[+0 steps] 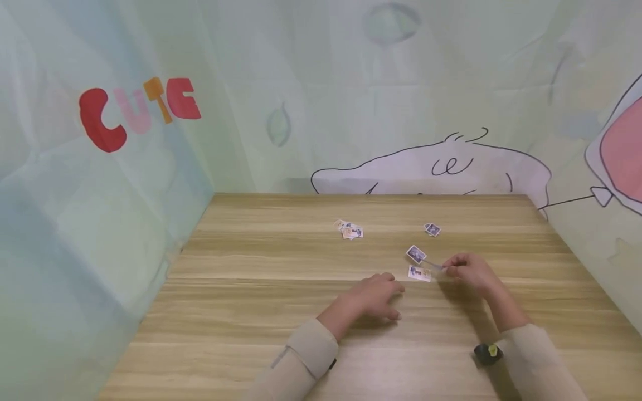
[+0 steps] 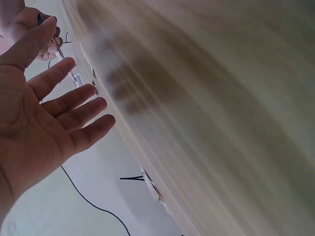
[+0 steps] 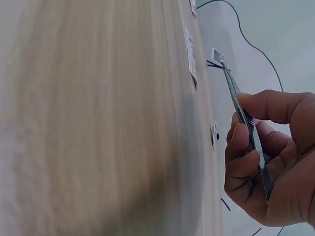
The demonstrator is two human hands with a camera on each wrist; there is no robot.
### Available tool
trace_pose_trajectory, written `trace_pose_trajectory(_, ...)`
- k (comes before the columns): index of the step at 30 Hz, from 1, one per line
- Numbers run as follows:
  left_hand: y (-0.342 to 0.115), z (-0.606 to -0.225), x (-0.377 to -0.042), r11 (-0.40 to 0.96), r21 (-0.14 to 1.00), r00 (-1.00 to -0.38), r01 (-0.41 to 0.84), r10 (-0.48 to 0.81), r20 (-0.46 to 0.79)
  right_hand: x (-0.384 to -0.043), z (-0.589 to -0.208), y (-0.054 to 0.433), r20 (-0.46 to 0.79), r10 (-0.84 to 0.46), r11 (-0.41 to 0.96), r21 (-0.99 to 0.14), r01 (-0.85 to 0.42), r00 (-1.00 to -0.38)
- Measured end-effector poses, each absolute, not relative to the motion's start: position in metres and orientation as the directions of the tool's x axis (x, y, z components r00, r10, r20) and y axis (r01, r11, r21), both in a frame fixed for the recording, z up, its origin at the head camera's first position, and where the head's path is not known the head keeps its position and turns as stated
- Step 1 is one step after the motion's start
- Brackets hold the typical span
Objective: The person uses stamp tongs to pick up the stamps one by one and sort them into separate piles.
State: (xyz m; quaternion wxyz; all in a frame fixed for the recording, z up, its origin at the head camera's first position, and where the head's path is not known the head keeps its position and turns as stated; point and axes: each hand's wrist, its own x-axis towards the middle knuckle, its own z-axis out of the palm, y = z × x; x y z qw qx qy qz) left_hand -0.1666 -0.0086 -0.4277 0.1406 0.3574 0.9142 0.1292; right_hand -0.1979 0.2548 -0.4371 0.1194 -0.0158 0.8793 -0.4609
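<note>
My right hand (image 1: 471,273) pinches a pair of metal tweezers (image 3: 252,135) between thumb and fingers. The tips of the tweezers grip a small dark-printed card (image 1: 416,254), which is raised off the table in the right wrist view. Just below it in the head view lies another small card (image 1: 419,273) with a pale, coloured print. My left hand (image 1: 373,296) hovers over the wood to the left of these cards. Its fingers are spread and relaxed, and the palm (image 2: 29,132) holds nothing.
A loose pile of small cards (image 1: 353,233) lies farther back on the wooden table (image 1: 271,250), left of centre. A smaller dark stack (image 1: 433,229) sits at the back right. Printed cloth walls (image 1: 251,83) stand behind and to the left of the table.
</note>
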Motion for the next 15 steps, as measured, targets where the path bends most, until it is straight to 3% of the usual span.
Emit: trace_pose_trajectory(15,0.012,-0.436,-0.182,0.727,0.325,-0.712,0.605,0.677,-0.187,-0.216,-0.435,0.267,-0.226,-0.049,0.573,-0.804,0.158,-0.973)
